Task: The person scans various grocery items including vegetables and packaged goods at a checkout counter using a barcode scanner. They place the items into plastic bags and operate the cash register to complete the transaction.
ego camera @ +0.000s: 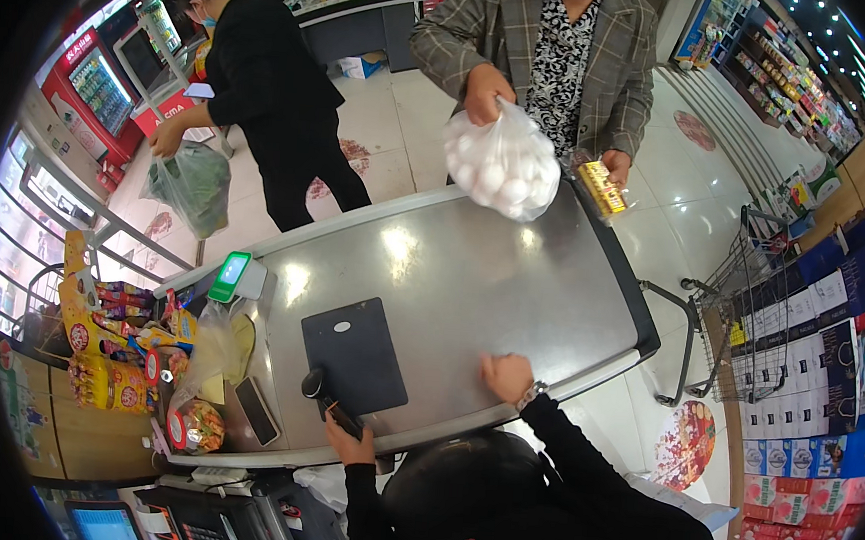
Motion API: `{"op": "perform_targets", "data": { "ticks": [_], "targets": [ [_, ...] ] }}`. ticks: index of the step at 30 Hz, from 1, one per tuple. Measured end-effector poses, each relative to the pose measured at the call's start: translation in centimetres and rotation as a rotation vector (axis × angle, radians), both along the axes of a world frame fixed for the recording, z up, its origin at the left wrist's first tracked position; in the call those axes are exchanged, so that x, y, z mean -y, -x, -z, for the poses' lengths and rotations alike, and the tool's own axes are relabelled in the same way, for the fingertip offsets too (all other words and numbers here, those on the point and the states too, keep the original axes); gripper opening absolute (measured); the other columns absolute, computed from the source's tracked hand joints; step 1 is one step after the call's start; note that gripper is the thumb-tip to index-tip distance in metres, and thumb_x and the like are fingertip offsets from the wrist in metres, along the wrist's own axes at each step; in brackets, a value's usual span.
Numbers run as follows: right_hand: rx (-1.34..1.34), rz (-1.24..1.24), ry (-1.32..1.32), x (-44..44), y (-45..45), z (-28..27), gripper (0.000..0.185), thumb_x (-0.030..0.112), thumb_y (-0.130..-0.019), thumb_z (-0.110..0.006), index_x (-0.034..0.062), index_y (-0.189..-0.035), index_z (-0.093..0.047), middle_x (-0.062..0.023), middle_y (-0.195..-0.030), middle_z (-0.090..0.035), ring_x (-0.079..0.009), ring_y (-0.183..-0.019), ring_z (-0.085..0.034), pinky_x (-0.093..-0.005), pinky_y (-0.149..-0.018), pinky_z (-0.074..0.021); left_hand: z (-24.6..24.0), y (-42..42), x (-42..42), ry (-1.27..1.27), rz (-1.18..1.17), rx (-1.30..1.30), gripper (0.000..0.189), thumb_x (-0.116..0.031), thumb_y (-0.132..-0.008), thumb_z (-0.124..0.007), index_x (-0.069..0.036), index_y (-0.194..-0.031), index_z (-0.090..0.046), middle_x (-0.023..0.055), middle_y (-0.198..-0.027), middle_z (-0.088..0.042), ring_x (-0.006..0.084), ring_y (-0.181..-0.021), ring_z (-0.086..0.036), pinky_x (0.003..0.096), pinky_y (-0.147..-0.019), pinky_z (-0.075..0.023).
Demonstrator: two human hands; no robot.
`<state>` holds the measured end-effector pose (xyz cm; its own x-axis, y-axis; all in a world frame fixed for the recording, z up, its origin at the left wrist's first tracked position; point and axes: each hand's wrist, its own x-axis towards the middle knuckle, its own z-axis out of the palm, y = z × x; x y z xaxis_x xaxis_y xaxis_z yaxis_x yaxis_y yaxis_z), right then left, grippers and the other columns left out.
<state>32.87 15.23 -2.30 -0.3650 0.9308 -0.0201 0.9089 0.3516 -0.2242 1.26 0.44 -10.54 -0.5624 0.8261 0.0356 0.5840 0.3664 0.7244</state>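
Note:
My left hand [349, 442] grips the handle of a black handheld barcode scanner [337, 412] at the counter's near edge. The scanner's head lies over the corner of a dark rectangular mat [357, 351]. My right hand [509, 378], with a watch or bracelet at the wrist, is over the near right part of the metal checkout counter [462, 272]; its fingers are curled and I see nothing in them. Across the counter, a person in a checked jacket holds up a clear plastic bag of white, egg-like items [504, 166]. That person's other hand holds a yellow packaged item [602, 189].
Left on the counter are a green-framed payment terminal [230, 277], a smartphone [257, 410] and a candy jar [196, 428]. A register keyboard [203, 536] sits lower left. Another person carries a bag of greens [190, 185]. A wire shopping cart [753, 307] stands right, beside stacked boxes [786, 377].

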Motion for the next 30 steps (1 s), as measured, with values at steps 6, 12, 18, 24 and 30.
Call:
{"op": "perform_targets", "data": {
  "ticks": [6, 12, 18, 24, 30],
  "targets": [
    [-0.550, 0.534, -0.542, -7.3, -6.2, -0.5, 0.052, 0.015, -0.077, -0.072, 0.0045, -0.121, -0.047, -0.0169, -0.122, -0.052, -0.0283, -0.109, -0.053, -0.0368, -0.081, -0.0459, 0.9, 2.0, -2.6, -0.015, -0.225, 0.425, 0.074, -0.001, -0.070, -0.061, 0.000, -0.136, -0.028, 0.0198, -0.115, -0.049, 0.0322, -0.095, -0.058, 0.0414, -0.082, -0.0500],
    [-1.680, 1.089, 0.236, -13.8, -7.1, 1.0, 0.071, 0.032, -0.079, -0.075, 0.0044, -0.131, -0.035, -0.0134, -0.129, -0.047, -0.0255, -0.119, -0.046, -0.0396, -0.092, -0.0440, -1.4, 3.8, -0.8, -0.112, -0.277, 1.154, 0.046, 0.004, -0.062, -0.052, -0.004, -0.107, -0.044, 0.0109, -0.083, -0.052, 0.0240, -0.061, -0.057, 0.0373, -0.054, -0.0533],
    [-1.972, 0.840, 0.442, -15.5, -4.4, 4.4, 0.050, 0.026, -0.083, -0.071, 0.0055, -0.122, -0.047, -0.0090, -0.110, -0.060, -0.0215, -0.102, -0.058, -0.0392, -0.089, -0.0474, -2.6, 2.7, 1.5, -0.186, -0.191, 1.208, 0.056, 0.007, -0.057, -0.051, -0.004, -0.111, -0.047, 0.0117, -0.093, -0.056, 0.0252, -0.075, -0.061, 0.0375, -0.066, -0.0547],
    [-1.891, 0.874, 0.436, -13.4, -4.2, 4.3, 0.041, 0.020, -0.084, -0.067, 0.0038, -0.118, -0.051, -0.0070, -0.105, -0.062, -0.0176, -0.091, -0.062, -0.0358, -0.078, -0.0523, -3.7, 2.1, 2.5, -0.237, -0.029, 1.273, 0.063, 0.009, -0.055, -0.052, -0.004, -0.117, -0.045, 0.0118, -0.101, -0.056, 0.0251, -0.083, -0.063, 0.0361, -0.075, -0.0550],
    [-1.868, 0.740, 0.553, -6.7, -5.7, 1.7, 0.040, 0.031, -0.089, -0.058, 0.0054, -0.119, -0.052, -0.0078, -0.096, -0.066, -0.0169, -0.071, -0.066, -0.0223, -0.053, -0.0532, -6.9, -0.5, 1.9, -0.240, 0.231, 1.359, 0.067, 0.008, -0.061, -0.057, -0.003, -0.125, -0.041, 0.0110, -0.099, -0.056, 0.0255, -0.088, -0.061, 0.0379, -0.080, -0.0525]
  ]
}}
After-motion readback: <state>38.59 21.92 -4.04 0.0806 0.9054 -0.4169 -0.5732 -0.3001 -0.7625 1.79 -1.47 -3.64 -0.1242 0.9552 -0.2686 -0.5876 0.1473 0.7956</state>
